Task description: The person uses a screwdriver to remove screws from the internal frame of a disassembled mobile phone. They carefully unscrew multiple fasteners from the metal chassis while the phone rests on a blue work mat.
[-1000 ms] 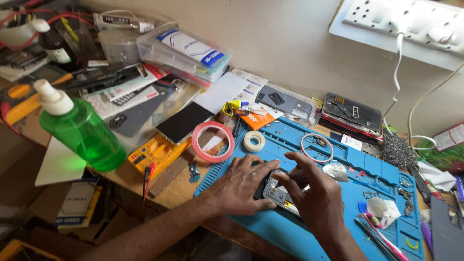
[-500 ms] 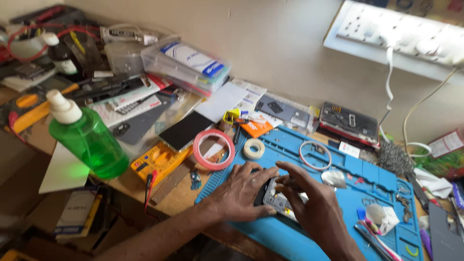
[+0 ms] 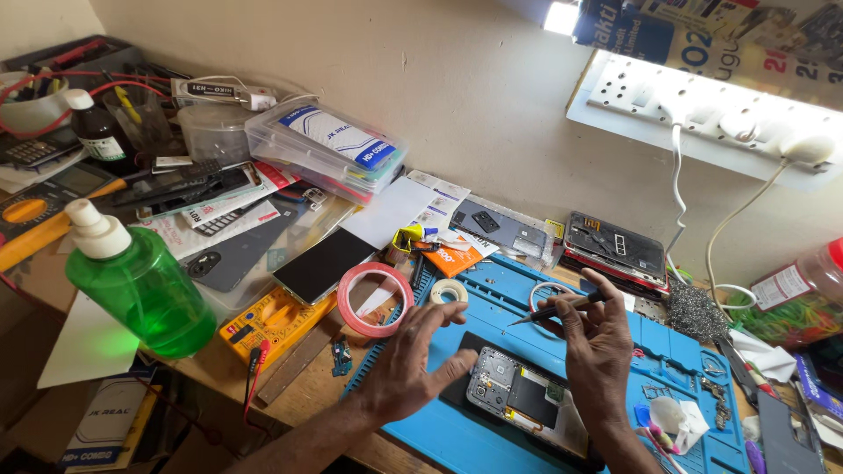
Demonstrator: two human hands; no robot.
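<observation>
**Opened phone on the blue mat, tool raised in the right hand**

The opened phone (image 3: 525, 399) lies near, on the blue work mat (image 3: 492, 303). The left hand (image 3: 413, 364) rests beside its left end, fingers spread and released, thumb touching the phone. The right hand (image 3: 600, 347) pinches a thin dark tool (image 3: 555, 310) above it. Far left, a clear lidded box (image 3: 325, 149) holds blue-and-white labelled packets. A green bottle (image 3: 136, 281) with liquid stands left; an orange packet (image 3: 452, 257) lies beyond the mat.
</observation>
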